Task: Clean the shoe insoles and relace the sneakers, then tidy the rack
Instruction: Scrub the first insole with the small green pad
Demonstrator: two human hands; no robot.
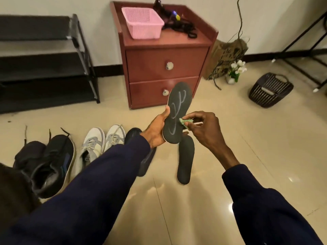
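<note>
Fingers [167, 111] of left hand [156, 132] grip insole [177, 110], toe end pointing up

Long dark navy sleeves on both arms. Left sleeve [106, 174] and right sleeve [261, 200] are plain and unmarked, cuffs ending at the wrists. Left hand [157, 133] and right hand [206, 129] bare.

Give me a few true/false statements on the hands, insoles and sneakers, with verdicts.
1. The left hand holds an insole. True.
2. The right hand pinches a green cloth against that insole. True.
3. A pink basket sits on the cabinet. True.
4. The second insole lies in the pink basket. False: the second insole lies on the floor.
5. The white sneakers sit on the cabinet. False: the white sneakers stand on the floor.
</note>
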